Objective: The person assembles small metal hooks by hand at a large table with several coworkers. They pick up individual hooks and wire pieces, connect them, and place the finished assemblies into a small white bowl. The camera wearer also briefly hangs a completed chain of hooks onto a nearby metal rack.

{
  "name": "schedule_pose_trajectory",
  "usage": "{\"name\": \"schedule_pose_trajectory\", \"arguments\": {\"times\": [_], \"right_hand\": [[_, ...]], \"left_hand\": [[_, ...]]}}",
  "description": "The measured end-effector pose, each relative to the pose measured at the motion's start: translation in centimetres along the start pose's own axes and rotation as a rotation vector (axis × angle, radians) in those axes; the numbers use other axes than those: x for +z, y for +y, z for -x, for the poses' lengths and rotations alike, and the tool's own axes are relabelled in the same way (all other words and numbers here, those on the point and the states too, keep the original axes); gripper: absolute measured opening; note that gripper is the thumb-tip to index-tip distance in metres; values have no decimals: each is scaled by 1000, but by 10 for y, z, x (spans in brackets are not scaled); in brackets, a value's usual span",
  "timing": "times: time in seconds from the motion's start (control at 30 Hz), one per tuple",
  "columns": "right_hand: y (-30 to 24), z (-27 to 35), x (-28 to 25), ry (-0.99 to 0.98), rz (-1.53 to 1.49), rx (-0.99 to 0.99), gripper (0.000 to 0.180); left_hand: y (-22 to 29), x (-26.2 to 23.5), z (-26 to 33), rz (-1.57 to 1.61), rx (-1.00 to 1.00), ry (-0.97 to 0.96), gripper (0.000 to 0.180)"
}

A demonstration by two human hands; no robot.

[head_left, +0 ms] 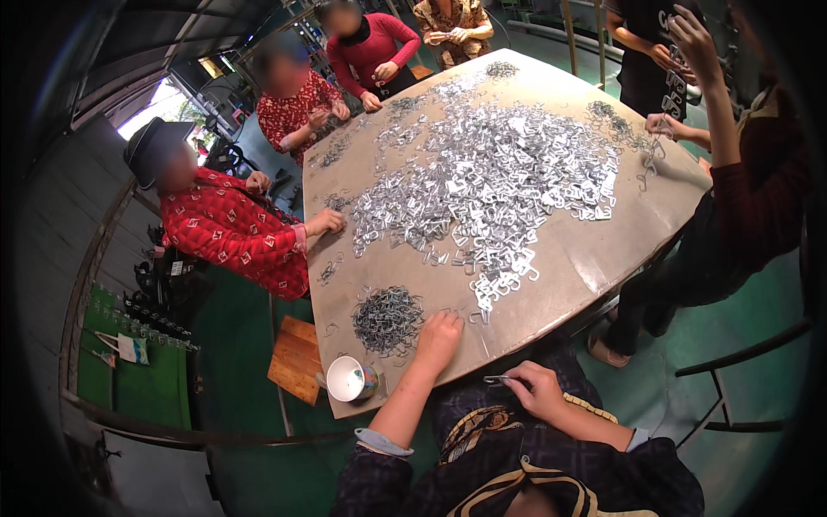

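My left hand [441, 339] rests on the near edge of the table, fingers curled down, between a round heap of small dark wire clips [387, 320] and the tip of a pile of silvery metal hooks [508, 164]. Whether anything sits under those fingertips is hidden. Over my lap, just off the table's edge, my right hand [537, 392] pinches a small metal hook [495, 379] between thumb and fingers. The hook points to the left, toward my left forearm.
A white cup [346, 379] with a coloured side stands at the table's [568, 293] near left corner. Beside that corner is a wooden stool [295, 360]. Several people work around the table, one in a red patterned jacket [228, 233]. A dark metal frame [745, 353] stands at right.
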State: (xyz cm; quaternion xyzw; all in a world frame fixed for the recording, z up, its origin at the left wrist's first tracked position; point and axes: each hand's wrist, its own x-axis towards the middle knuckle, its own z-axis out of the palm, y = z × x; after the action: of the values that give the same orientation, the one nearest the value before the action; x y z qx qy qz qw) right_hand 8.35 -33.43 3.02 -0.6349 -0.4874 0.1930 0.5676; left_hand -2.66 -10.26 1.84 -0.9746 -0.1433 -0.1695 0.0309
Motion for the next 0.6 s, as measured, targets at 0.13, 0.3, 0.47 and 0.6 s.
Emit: {"name": "schedule_pose_trajectory", "arguments": {"times": [0.13, 0.3, 0.47, 0.6], "right_hand": [[-2, 0, 1, 6, 17, -8, 6], [-5, -1, 1, 11, 29, -11, 7], [5, 0, -2, 47, 57, -27, 7], [4, -3, 0, 54, 41, 8, 9]], "left_hand": [[-2, -2, -14, -124, 74, -225, 9], [-3, -3, -21, 44, -13, -60, 8], [23, -28, -7, 626, -453, -96, 15], [36, -32, 16, 783, -601, -188, 20]]}}
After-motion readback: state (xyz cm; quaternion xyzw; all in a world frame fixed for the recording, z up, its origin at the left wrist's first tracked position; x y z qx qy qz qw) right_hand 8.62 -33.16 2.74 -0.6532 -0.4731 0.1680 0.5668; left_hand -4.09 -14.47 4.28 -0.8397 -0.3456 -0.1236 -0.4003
